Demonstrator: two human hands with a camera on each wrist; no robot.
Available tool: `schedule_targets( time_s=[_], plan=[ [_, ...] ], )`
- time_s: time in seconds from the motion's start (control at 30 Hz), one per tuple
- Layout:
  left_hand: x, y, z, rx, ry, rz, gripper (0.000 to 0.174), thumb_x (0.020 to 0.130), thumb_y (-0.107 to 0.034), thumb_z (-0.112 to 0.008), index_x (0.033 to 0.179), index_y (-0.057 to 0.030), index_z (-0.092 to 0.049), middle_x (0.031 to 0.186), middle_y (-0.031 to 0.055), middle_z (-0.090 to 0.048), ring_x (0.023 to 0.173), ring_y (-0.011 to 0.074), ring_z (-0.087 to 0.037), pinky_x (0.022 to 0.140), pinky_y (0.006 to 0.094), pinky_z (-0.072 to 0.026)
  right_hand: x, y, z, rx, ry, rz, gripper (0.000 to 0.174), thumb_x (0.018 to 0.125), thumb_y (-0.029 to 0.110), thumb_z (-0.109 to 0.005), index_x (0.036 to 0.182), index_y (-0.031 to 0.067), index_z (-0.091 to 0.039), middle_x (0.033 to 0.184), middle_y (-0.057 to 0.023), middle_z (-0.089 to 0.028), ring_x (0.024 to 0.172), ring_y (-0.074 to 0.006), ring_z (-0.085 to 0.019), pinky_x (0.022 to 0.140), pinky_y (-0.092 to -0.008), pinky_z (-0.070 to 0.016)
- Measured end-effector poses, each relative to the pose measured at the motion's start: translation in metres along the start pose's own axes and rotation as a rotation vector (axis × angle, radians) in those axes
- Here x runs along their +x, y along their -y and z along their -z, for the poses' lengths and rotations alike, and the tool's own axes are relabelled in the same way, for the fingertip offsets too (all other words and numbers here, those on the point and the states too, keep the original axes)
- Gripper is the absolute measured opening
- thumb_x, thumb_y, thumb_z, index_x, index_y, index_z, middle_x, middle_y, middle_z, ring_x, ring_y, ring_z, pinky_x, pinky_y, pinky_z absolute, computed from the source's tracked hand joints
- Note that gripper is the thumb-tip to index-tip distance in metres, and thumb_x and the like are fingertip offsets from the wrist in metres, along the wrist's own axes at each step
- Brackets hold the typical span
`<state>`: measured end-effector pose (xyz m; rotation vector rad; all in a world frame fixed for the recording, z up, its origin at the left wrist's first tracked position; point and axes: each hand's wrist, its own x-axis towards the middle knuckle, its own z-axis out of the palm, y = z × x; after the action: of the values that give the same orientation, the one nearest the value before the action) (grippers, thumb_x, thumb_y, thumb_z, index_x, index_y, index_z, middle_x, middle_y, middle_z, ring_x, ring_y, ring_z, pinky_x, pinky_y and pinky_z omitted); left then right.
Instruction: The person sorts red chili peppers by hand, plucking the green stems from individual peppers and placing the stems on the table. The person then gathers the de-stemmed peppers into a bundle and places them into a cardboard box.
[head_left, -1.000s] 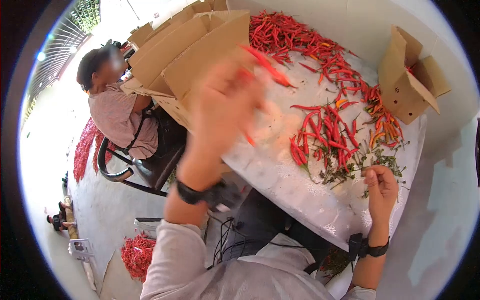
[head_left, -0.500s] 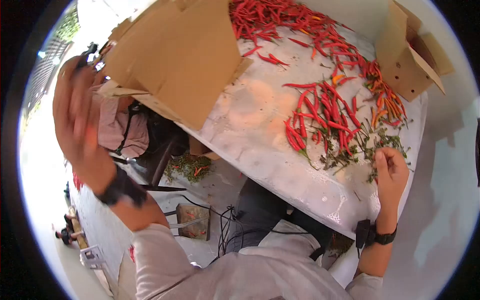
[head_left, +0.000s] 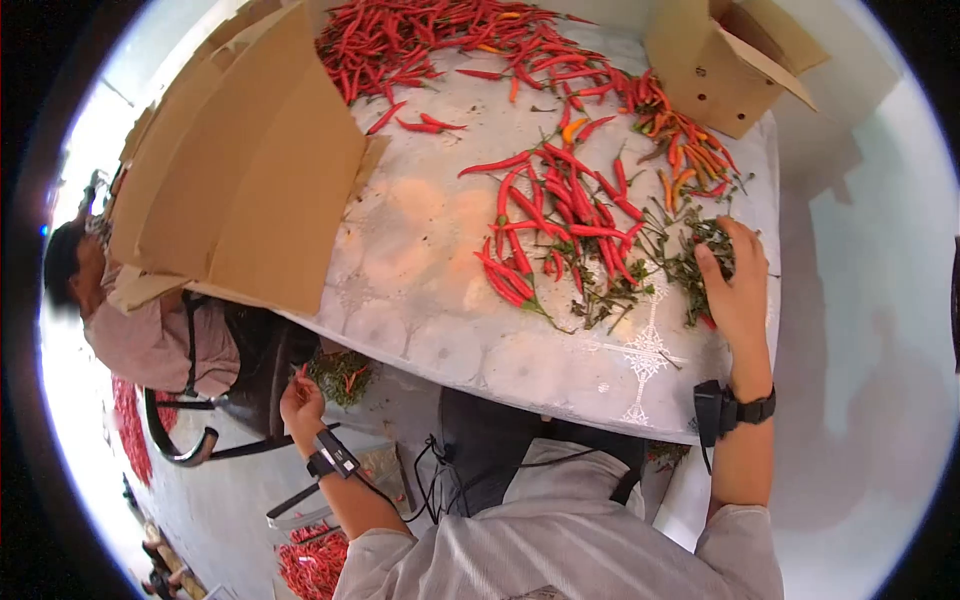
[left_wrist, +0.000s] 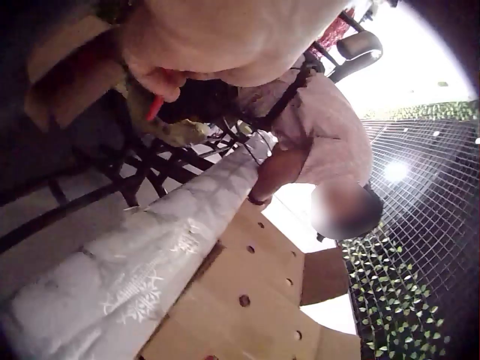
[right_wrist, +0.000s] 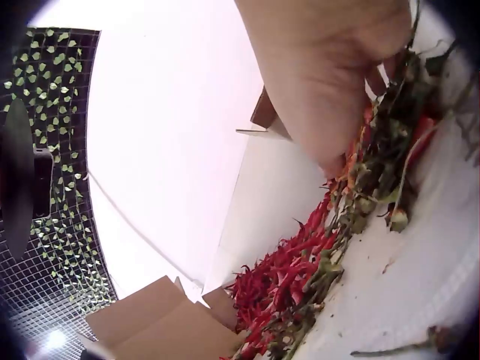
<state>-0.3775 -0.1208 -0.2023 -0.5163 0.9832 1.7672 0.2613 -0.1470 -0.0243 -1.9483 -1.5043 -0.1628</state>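
Note:
My left hand (head_left: 302, 405) is off the table, below its front edge and beside the chair, pinching a small red chili (left_wrist: 155, 107) between thumb and fingers. Most of that chili is hidden by the hand in the left wrist view. On the table's right side, my right hand (head_left: 738, 300) has its thumb and fingers curled round a clump of green stems (head_left: 690, 285); the right wrist view shows the stems (right_wrist: 375, 169) right at its fingertips. To the left of that hand lies a loose group of red chilies (head_left: 570, 215).
A cardboard box (head_left: 240, 170) with raised flaps covers the table's left, a person (head_left: 165, 335) seated behind it. A large chili heap (head_left: 430, 40) lies at the back, orange chilies (head_left: 685, 165) near a second box (head_left: 715, 75). Stems (head_left: 340, 375) and chilies (head_left: 315, 565) lie lower left.
My left hand, holding red chilies over the table earlier, has swung left past the box and down below the table edge. My right hand has moved onto the stem clump. The head view has shifted.

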Motion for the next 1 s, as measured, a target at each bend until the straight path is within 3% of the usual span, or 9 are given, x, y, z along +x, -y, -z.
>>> schedule_targets(
  time_s=[0.07,0.2,0.43,0.57,0.63,0.8,0.87,0.9,1.0],
  plan=[
    [0.054,-0.017,0.001,-0.153,-0.111,0.256,0.018,0.085,-0.001,-0.045,0.097,0.0088,-0.055,0.076,0.0093,-0.055,0.065,0.0164,-0.052,0.06,0.0313,-0.0504,0.0,0.001,0.0,0.061,0.043,-0.033,0.038,0.079,0.025,-0.061,0.109,0.0039,-0.054,0.113,-0.0174,-0.051,0.107,-0.0331,-0.046,0.093,-0.039,-0.0341],
    [0.104,-0.003,0.012,0.613,0.528,-0.266,0.017,0.085,-0.003,-0.046,0.09,0.01,-0.056,0.077,0.0089,-0.058,0.07,0.0153,-0.055,0.068,0.0288,-0.0489,-0.005,0.009,0.002,0.069,0.155,0.079,0.034,0.078,0.024,-0.062,0.104,0.0024,-0.056,0.112,-0.0167,-0.051,0.105,-0.0335,-0.047,0.09,-0.0387,-0.0365],
    [0.182,-0.031,-0.009,1.5,0.915,-0.775,0.035,0.07,-0.014,-0.069,0.095,0.0068,-0.055,0.089,0.009,-0.059,0.077,0.0143,-0.055,0.067,0.0298,-0.0446,-0.012,0.039,0.026,-0.033,0.269,0.07,0.056,0.066,0.022,-0.072,0.116,0.0088,-0.05,0.117,-0.0185,-0.045,0.106,-0.0351,-0.045,0.09,-0.0399,-0.0386],
    [0.089,0.007,-0.025,1.399,1.001,-0.703,0.032,0.078,-0.018,-0.063,0.101,0.0027,-0.054,0.093,0.0088,-0.06,0.081,0.016,-0.056,0.071,0.0303,-0.046,-0.009,0.028,0.02,-0.168,0.108,0.043,0.064,0.068,0.032,-0.071,0.121,0.008,-0.045,0.119,-0.0215,-0.043,0.111,-0.0395,-0.041,0.095,-0.044,-0.0333],
    [0.048,0.033,-0.027,0.301,0.518,0.131,0.027,0.086,-0.021,-0.054,0.105,-0.0019,-0.052,0.095,0.0084,-0.06,0.088,0.0203,-0.057,0.076,0.032,-0.0471,0.0,0.005,0.006,-0.164,0.096,-0.013,0.064,0.07,0.036,-0.069,0.121,0.007,-0.045,0.119,-0.0222,-0.044,0.112,-0.0398,-0.041,0.095,-0.0437,-0.033],
    [-0.081,0.081,-0.004,0.492,0.75,0.146,0.027,0.09,-0.026,-0.049,0.103,-0.0028,-0.052,0.093,0.0124,-0.061,0.086,0.025,-0.059,0.072,0.0332,-0.0492,0.015,-0.013,-0.014,-0.074,0.141,0.028,0.056,0.076,0.043,-0.06,0.116,0.0044,-0.05,0.115,-0.0227,-0.048,0.107,-0.037,-0.044,0.089,-0.0424,-0.0364],
    [-0.117,0.081,-0.018,0.856,1.205,0.18,0.03,0.089,-0.028,-0.05,0.102,-0.0002,-0.051,0.082,0.0171,-0.061,0.075,0.0266,-0.061,0.064,0.0369,-0.0513,0.008,0.002,-0.018,-0.109,0.12,0.078,0.048,0.076,0.039,-0.06,0.11,0.0059,-0.054,0.111,-0.0212,-0.049,0.103,-0.0347,-0.046,0.088,-0.0413,-0.0371],
    [-0.137,0.086,-0.028,0.932,1.308,-0.062,0.035,0.088,-0.029,-0.05,0.097,0.0042,-0.05,0.073,0.0194,-0.059,0.061,0.0257,-0.061,0.053,0.0365,-0.0519,0.005,0.013,-0.015,-0.09,0.133,0.078,0.046,0.076,0.038,-0.061,0.109,0.0068,-0.054,0.109,-0.0207,-0.05,0.103,-0.034,-0.046,0.088,-0.0406,-0.037],
    [-0.162,0.081,-0.065,0.856,1.462,-0.255,0.043,0.086,-0.04,-0.052,0.09,0.0029,-0.05,0.066,0.0116,-0.054,0.053,0.0171,-0.056,0.044,0.025,-0.0464,-0.006,0.033,-0.014,-0.035,0.14,0.059,0.041,0.074,0.035,-0.062,0.105,0.0081,-0.056,0.106,-0.0178,-0.05,0.103,-0.0329,-0.046,0.088,-0.0408,-0.0359]
  ],
)
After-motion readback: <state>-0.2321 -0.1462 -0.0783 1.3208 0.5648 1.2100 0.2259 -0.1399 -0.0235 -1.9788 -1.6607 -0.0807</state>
